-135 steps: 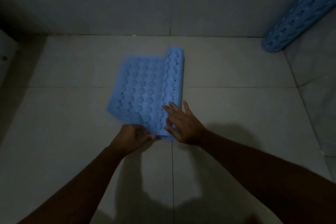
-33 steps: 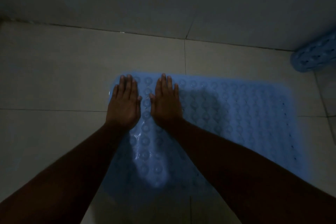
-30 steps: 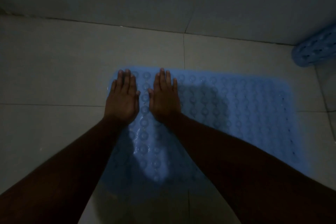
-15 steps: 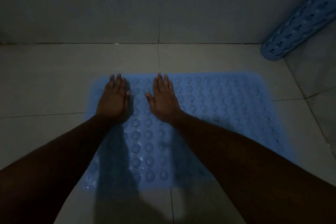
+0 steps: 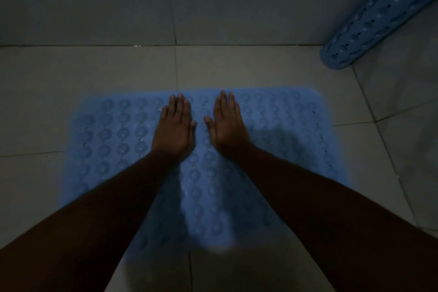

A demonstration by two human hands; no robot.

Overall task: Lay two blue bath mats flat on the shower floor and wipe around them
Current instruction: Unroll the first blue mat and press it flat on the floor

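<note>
A blue bath mat (image 5: 279,125) with rows of round bumps lies unrolled and flat on the tiled shower floor (image 5: 113,69). My left hand (image 5: 175,128) and my right hand (image 5: 227,123) rest palm-down side by side on the mat's far middle, fingers extended and holding nothing. A second blue mat (image 5: 379,16), still rolled into a tube, leans in the far right corner against the wall. My forearms hide part of the flat mat's near half.
The grey tiled back wall (image 5: 166,0) meets the floor just beyond the mat. A side wall (image 5: 407,92) rises on the right. Bare floor tiles lie left of the mat and in front of it. The light is dim.
The mat went from half rolled to fully unrolled. My two hands have slid rightwards from its left end to its middle, still pressing flat.
</note>
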